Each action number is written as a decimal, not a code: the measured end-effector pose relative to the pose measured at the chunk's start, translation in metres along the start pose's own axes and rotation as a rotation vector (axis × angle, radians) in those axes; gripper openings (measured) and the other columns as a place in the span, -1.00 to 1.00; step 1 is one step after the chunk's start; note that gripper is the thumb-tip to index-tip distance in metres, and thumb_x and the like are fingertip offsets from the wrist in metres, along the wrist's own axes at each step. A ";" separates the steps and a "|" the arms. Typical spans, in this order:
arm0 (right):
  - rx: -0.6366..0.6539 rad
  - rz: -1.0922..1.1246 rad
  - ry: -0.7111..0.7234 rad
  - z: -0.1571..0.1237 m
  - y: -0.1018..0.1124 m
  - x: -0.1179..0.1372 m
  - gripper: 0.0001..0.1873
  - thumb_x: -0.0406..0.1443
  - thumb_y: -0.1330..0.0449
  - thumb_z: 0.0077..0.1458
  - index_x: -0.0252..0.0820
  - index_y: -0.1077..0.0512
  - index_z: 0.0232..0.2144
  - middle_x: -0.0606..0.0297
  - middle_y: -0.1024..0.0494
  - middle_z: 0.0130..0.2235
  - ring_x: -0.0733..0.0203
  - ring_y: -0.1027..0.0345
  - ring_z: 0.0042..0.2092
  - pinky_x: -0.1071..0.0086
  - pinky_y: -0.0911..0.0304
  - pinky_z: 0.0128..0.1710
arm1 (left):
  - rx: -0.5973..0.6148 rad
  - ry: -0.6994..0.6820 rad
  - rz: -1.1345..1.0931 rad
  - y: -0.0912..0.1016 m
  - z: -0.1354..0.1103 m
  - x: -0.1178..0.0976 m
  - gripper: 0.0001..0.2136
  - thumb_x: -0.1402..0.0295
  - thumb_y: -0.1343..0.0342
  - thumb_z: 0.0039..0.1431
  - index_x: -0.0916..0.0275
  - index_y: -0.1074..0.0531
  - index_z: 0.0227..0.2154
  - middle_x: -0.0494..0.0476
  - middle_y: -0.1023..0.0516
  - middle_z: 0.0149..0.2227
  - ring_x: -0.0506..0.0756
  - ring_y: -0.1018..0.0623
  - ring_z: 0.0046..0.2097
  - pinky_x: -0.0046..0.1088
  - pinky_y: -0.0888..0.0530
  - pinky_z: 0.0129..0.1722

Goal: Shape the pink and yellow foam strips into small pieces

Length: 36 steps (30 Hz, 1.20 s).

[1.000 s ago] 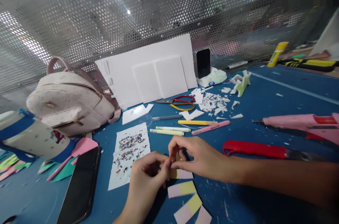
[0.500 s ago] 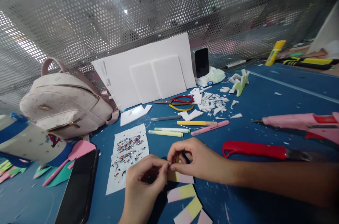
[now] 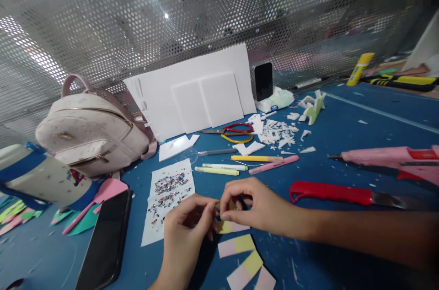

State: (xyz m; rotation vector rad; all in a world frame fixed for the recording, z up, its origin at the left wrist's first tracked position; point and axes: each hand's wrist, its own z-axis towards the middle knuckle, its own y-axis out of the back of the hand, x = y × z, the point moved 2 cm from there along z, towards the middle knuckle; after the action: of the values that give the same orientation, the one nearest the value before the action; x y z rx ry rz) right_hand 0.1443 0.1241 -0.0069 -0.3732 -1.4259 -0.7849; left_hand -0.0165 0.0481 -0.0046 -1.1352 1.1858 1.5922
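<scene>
My left hand (image 3: 185, 226) and my right hand (image 3: 257, 207) meet fingertip to fingertip just above the table. Both are closed in a pinch, and what lies between the fingers is too small and hidden to name. Under them, partly covered, is a pink-and-yellow paper piece (image 3: 236, 227). Several similar pieces lie in front, among them a pink-and-yellow strip (image 3: 236, 246). Just left of my left hand rests a white sheet (image 3: 148, 230) scattered with tiny coloured beads or gems.
Beyond the hands lie several markers (image 3: 257, 158), scissors (image 3: 236, 131) and white foam scraps (image 3: 276, 132). On the right are a red-handled knife (image 3: 332, 193) and a pink glue gun (image 3: 377, 157). A phone (image 3: 104, 239), a bottle (image 3: 44, 180) and a backpack (image 3: 92, 130) occupy the left.
My fingertips have come slightly apart, with the left ones turned a little upward. The whole view has shifted slightly, so things on the table appear farther right.
</scene>
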 end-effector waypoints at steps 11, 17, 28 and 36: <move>-0.047 -0.006 -0.022 -0.002 -0.002 -0.003 -0.93 -0.34 -0.31 0.01 -0.24 -0.59 -0.40 0.34 -0.46 -0.44 0.36 -0.18 -0.44 0.48 -0.07 -0.47 | 0.036 -0.139 0.106 0.001 -0.004 -0.001 -0.88 0.40 -0.20 0.18 0.23 -0.64 -0.34 0.09 -0.57 -0.46 -0.05 -0.45 -0.57 -0.62 -0.40 -0.62; -0.062 -0.040 -0.023 -0.003 0.000 -0.001 -0.91 -0.32 -0.30 0.03 -0.25 -0.57 -0.40 0.35 -0.46 -0.45 0.39 -0.12 -0.48 0.48 0.01 -0.53 | 0.020 -0.124 0.105 0.001 -0.003 -0.002 -0.89 0.40 -0.21 0.18 0.25 -0.63 -0.36 0.08 -0.57 -0.48 -0.05 -0.47 -0.58 -0.61 -0.41 -0.62; -0.071 -0.074 -0.019 -0.002 -0.001 -0.002 -0.91 -0.31 -0.30 0.03 -0.26 -0.55 -0.40 0.36 -0.45 -0.46 0.40 -0.10 -0.50 0.49 0.03 -0.55 | 0.021 -0.131 0.051 0.002 -0.002 -0.003 -0.90 0.42 -0.21 0.17 0.22 -0.65 -0.36 0.08 -0.56 -0.47 -0.04 -0.49 -0.56 -0.62 -0.41 -0.64; -0.040 -0.192 0.132 -0.007 -0.003 0.007 -0.95 -0.40 -0.29 0.03 -0.21 -0.58 -0.41 0.34 -0.49 -0.41 0.36 -0.23 -0.43 0.48 -0.12 -0.44 | 0.008 -0.095 0.043 0.001 -0.001 -0.004 -0.88 0.40 -0.21 0.16 0.26 -0.64 -0.41 0.09 -0.55 -0.50 -0.05 -0.46 -0.59 -0.63 -0.38 -0.65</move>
State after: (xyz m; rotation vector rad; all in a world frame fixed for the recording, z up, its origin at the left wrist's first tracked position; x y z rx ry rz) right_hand 0.1469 0.1155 -0.0020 -0.2132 -1.3362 -0.9771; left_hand -0.0161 0.0468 -0.0005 -1.0241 1.1599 1.6538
